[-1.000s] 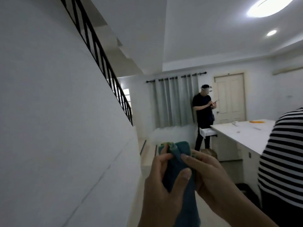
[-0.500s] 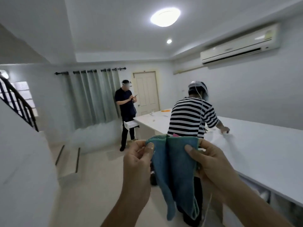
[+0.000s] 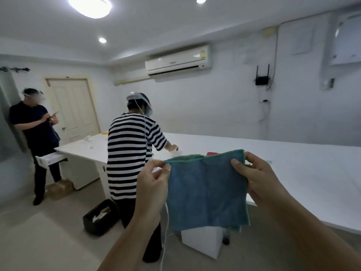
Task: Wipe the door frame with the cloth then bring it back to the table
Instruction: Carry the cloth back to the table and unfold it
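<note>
A blue-green cloth [image 3: 207, 190] hangs spread flat in front of me, held by its two top corners. My left hand [image 3: 153, 182] pinches the left corner between thumb and fingers. My right hand [image 3: 257, 173] grips the right corner. The cloth hangs in the air just before the near edge of the long white table [image 3: 302, 173]. A cream panelled door with its frame [image 3: 73, 108] stands at the far left of the room.
A person in a striped shirt [image 3: 129, 153] stands at the table just left of the cloth. Another person in dark clothes [image 3: 35, 133] stands by the door. A black bin [image 3: 99, 218] and a white box [image 3: 203, 241] sit on the floor.
My view has swung right from the stair wall to the table. Both hands have pulled the folded cloth open into a flat sheet.
</note>
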`<state>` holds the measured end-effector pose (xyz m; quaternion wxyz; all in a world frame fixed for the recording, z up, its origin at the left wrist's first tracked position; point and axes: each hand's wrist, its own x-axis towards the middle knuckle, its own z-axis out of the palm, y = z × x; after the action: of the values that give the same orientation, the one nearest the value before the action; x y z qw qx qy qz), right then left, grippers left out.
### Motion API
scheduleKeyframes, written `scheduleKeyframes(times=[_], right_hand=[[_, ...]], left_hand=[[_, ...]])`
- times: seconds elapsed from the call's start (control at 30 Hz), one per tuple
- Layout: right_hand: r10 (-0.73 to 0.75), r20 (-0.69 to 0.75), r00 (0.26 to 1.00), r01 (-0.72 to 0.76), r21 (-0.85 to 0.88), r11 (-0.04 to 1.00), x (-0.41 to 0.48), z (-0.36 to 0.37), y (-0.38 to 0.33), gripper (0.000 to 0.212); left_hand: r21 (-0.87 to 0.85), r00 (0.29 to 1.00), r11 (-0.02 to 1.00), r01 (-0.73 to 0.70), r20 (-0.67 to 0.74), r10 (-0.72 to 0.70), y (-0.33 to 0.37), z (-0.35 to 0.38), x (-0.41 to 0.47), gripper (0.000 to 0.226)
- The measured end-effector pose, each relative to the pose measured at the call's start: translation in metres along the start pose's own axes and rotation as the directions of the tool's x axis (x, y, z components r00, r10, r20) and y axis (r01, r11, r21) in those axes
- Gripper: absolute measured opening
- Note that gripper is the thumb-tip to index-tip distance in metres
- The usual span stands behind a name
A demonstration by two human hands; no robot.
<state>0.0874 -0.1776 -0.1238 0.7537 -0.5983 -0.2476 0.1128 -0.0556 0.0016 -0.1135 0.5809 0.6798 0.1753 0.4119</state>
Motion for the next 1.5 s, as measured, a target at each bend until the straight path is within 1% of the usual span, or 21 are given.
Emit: scheduleKeyframes(times=[0.1, 0.23, 0.3, 0.43, 0.63, 0.77, 0.8, 1.0, 1.27, 1.4, 1.5], right_hand=[[0.012, -0.099, 0.995, -0.013, -0.006, 1.0, 0.013, -0.052, 0.003, 0.014], [0.007, -0.19, 0.982, -0.011, -0.022, 1.0, 0.03, -0.122, 0.004, 0.014], [0.004, -0.216, 0.976, -0.013, -0.042, 0.999, 0.036, -0.149, 0.002, 0.013], [0.0, -0.278, 0.961, -0.019, -0.064, 0.998, 0.051, -0.215, 0.0, 0.011], [0.028, -0.404, 0.915, -0.056, -0.058, 0.997, 0.067, -0.299, 0.013, 0.01], [0.055, -0.502, 0.863, -0.096, -0.057, 0.994, 0.078, -0.345, 0.03, 0.01], [0.066, -0.508, 0.859, -0.11, -0.056, 0.992, 0.08, -0.349, 0.033, 0.01], [0.112, -0.595, 0.796, -0.196, -0.08, 0.977, 0.109, -0.399, 0.053, 0.01], [0.141, -0.704, 0.697, -0.317, -0.126, 0.94, 0.168, -0.443, 0.085, 0.01], [0.175, -0.756, 0.63, -0.392, -0.116, 0.913, 0.183, -0.466, 0.114, 0.008], [0.193, -0.781, 0.594, -0.438, -0.113, 0.892, 0.193, -0.488, 0.139, 0.007]], left_hand=[[0.006, 0.996, 1.0, 0.017, 0.082, -0.018, -0.013, 0.051, 0.011, 0.014], [0.017, 0.981, 0.998, 0.063, 0.182, -0.065, -0.027, 0.126, 0.025, 0.015], [0.034, 0.976, 0.997, 0.068, 0.206, -0.074, -0.031, 0.156, 0.029, 0.012], [0.033, 0.953, 0.995, 0.096, 0.285, -0.101, -0.043, 0.229, 0.033, 0.015], [0.069, 0.904, 0.991, 0.111, 0.408, -0.129, -0.062, 0.323, 0.037, 0.013], [0.097, 0.855, 0.989, 0.111, 0.499, -0.145, -0.081, 0.38, 0.049, 0.014], [0.11, 0.85, 0.988, 0.113, 0.504, -0.153, -0.084, 0.385, 0.051, 0.014], [0.122, 0.771, 0.984, 0.128, 0.612, -0.176, -0.121, 0.455, 0.075, 0.012], [0.147, 0.672, 0.967, 0.207, 0.697, -0.25, -0.192, 0.534, 0.118, 0.014], [0.207, 0.617, 0.955, 0.214, 0.729, -0.296, -0.234, 0.569, 0.13, 0.015], [0.264, 0.578, 0.948, 0.178, 0.751, -0.318, -0.262, 0.594, 0.134, 0.016]])
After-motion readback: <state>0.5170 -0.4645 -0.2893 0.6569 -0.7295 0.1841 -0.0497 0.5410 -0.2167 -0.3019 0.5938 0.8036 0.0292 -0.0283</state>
